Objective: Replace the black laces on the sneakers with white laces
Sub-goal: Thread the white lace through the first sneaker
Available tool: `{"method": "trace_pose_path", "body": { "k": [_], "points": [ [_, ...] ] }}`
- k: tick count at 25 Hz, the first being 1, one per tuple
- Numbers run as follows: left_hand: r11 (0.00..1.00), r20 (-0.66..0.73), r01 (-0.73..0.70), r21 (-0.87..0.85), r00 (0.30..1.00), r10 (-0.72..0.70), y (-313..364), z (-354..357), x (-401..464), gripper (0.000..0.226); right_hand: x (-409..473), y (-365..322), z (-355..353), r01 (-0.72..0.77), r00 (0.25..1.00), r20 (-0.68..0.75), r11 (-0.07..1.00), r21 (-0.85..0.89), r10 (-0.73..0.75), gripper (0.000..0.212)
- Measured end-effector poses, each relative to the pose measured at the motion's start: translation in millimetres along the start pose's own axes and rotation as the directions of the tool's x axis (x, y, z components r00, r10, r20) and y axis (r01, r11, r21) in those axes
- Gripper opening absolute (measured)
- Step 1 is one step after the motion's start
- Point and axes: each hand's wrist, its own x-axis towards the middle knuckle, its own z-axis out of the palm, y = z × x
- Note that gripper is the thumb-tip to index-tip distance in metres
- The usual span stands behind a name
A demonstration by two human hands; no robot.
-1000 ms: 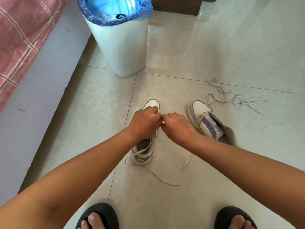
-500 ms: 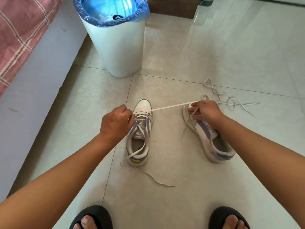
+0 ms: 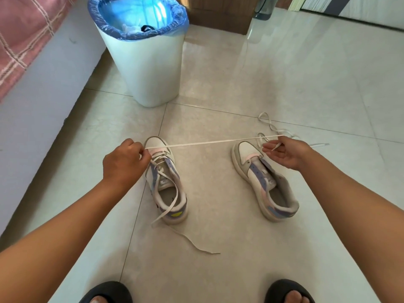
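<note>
— Both hands have drawn further apart since the earlier frame, haven't they?

— Yes; half a second ago the right hand point(image 3: 286, 153) sat over the toe of the right sneaker point(image 3: 263, 182), and a second ago both hands were bunched together over the left sneaker point(image 3: 166, 182). Now the right hand is out past that toe, and the white lace point(image 3: 209, 142) runs taut between the two hands, higher across the floor than before.

— How do the left hand's fingers lie?

— The left hand point(image 3: 124, 161) is curled, knuckles up, its fingertips pinched on the lace just beside the toe of the left sneaker. From those fingertips the lace drops into the front eyelets, crosses the tongue, and its other end trails out over the heel onto the floor point(image 3: 218, 215), ending well behind the shoe.

— And the right hand?

— Palm turned up, fingers loosely bent. The lace passes over its index finger, and the tip of the lace dangles just below the thumb. It looks held between thumb and finger, though the exact pinch is hard to make out.

— What lies beyond those fingers?

— A second white lace point(image 3: 273, 127), loose and looped on the tiles, just past the right fingertips. The right sneaker has no lace in its eyelets.

— Anything else?

— A white bin point(image 3: 150, 66) with a blue liner stands far beyond the left fingers, and two dark slippers point(image 3: 107, 291) show at the bottom edge
</note>
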Motion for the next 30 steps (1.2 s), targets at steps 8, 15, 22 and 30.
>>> {"method": "trace_pose_path", "body": {
  "k": [8, 15, 22, 30],
  "points": [
    [0.997, 0.321, 0.050, -0.059, 0.947, -0.028, 58, 10, 41, 0.026, -15, 33, 60, -0.252, 0.921, 0.275, 0.960, -0.122, 0.277, 0.026],
    [0.726, 0.483, 0.358, -0.587, 0.875, -0.041, 45, -5, 36, 0.013, -30, 66, 132, -0.096, 0.927, 0.331, 0.963, -0.250, 0.178, 0.014],
    [0.921, 0.480, 0.265, -0.285, 0.871, -0.102, 13, 15, -12, 0.014, -46, 91, 189, 0.214, 0.945, 0.301, 0.938, -0.273, -0.128, 0.025],
    [0.916, 0.381, 0.209, -0.343, 0.922, -0.068, 21, 29, -10, 0.017, -45, 93, 196, 0.269, 0.942, 0.281, 0.916, -0.298, -0.185, 0.024]
  ]
}}
